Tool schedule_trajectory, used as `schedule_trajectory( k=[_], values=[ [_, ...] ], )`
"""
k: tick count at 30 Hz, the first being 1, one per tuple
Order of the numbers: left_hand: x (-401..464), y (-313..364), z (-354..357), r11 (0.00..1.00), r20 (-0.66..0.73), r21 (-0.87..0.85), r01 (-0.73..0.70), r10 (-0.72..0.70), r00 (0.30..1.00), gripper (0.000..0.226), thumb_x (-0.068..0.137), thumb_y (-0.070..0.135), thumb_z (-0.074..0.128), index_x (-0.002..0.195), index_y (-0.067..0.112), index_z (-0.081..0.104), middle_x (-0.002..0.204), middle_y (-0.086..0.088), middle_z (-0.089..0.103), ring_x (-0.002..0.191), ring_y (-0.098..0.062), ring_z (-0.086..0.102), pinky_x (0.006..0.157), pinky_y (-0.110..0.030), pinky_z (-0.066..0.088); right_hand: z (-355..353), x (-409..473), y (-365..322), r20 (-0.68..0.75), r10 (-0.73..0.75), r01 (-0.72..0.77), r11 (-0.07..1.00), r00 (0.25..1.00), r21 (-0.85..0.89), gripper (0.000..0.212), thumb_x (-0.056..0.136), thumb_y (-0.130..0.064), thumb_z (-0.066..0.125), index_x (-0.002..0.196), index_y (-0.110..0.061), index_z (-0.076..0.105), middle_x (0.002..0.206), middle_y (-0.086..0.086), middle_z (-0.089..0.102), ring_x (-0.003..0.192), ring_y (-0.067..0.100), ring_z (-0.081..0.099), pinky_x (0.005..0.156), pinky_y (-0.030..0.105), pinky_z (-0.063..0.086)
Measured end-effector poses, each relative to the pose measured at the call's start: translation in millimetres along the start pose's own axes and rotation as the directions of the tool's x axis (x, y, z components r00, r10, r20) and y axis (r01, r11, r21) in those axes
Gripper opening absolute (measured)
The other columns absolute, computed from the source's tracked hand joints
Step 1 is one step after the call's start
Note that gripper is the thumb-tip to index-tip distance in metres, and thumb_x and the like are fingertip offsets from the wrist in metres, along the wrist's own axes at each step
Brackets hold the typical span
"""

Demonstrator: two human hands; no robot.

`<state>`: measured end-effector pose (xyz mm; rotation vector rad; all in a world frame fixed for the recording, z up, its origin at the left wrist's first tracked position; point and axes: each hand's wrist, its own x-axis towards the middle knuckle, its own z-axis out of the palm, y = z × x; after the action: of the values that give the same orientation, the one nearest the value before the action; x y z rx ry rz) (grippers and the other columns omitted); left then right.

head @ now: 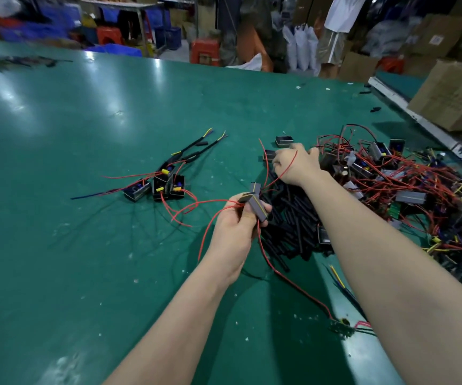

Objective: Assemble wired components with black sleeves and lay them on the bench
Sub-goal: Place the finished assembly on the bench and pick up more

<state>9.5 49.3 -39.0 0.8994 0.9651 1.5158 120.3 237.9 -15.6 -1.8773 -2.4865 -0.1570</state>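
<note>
Both hands work over the green bench (85, 134). Left hand (235, 229), raised just above the surface with its forearm angled up from below, grips two grey wired components (254, 202) between thumb and curled fingers, red wires trailing. Right hand (297, 163), arm outstretched, reaches knuckles-up, fingers curled into the pile of black sleeves (293, 226); what it grasps is hidden. Finished assemblies (157, 182) lie well to the left.

Glossy green bench (91, 112), smooth, speckled with pale marks. On it: matt black sleeves (293, 226) beside red plastic-coated wires (407, 173); beyond, brown cardboard box (454, 95).
</note>
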Motion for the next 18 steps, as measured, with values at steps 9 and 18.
schedule_trajectory(
  k=[9,18],
  values=[
    [5,2,-1,0.956,0.028,-0.204,0.211,-0.209,0.977,0.017,0.101,0.023,0.039,0.104,0.02,0.055,0.078,0.009,0.072,0.057,-0.001,0.057,0.051,-0.014,0.039,-16,-48,17,-0.413,-0.019,0.037,0.999,0.91,0.038,0.028,0.093,-0.016,0.046,0.11,-0.022,0.068,0.127,-0.014,0.058,0.124,0.019,0.034,0.091,0.039,0.013],
    [2,7,0,0.916,0.053,-0.284,0.282,-0.278,0.959,0.025,0.095,0.013,0.038,0.105,0.023,0.059,0.086,-0.002,0.073,0.062,-0.011,0.064,0.055,-0.022,0.039,-38,-157,16,-0.494,0.018,0.068,0.985,0.869,0.156,0.021,0.095,-0.019,0.054,0.106,-0.019,0.072,0.122,-0.014,0.063,0.124,0.023,0.041,0.09,0.037,0.018]
  ],
)
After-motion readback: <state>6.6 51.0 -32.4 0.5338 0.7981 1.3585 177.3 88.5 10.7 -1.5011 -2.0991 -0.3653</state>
